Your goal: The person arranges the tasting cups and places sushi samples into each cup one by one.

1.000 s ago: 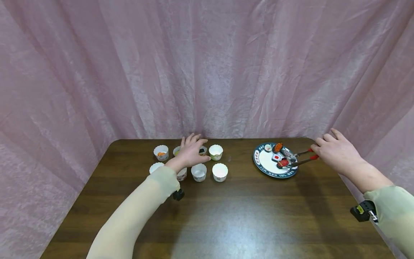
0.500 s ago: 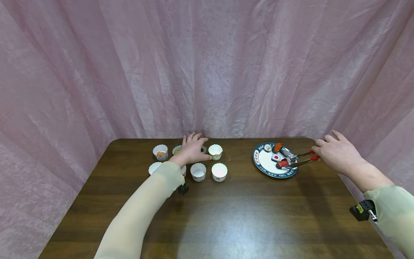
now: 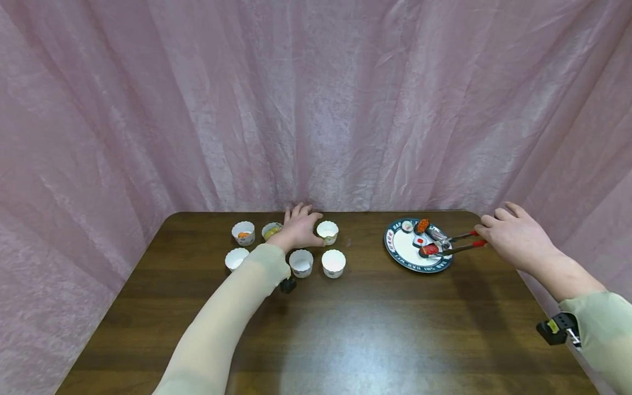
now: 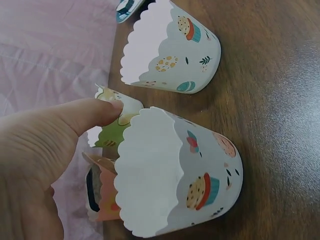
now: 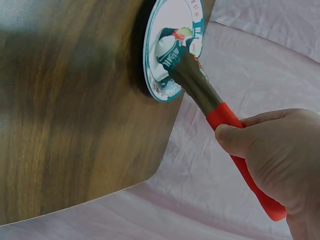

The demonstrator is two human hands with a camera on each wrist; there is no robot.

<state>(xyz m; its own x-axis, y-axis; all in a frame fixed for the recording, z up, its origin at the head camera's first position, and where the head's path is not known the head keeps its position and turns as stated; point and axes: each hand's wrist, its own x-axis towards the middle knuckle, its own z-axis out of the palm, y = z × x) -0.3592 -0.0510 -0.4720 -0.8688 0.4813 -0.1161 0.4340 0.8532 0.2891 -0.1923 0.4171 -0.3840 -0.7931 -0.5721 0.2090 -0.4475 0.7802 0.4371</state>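
The tongs (image 3: 459, 249) were gripped by the right hand (image 3: 515, 236) at the red handles (image 5: 223, 117), their tips set among sushi pieces (image 3: 428, 250) on the plate (image 3: 407, 259); whether any was pinched could not be told. The left hand (image 3: 299, 230) was spread by the pink cup (image 4: 107, 195), touch unclear. The tongs were judged stiff, best held by their handles; the cup, seemingly thin paper, was judged light, crushable, best steadied gently low down.
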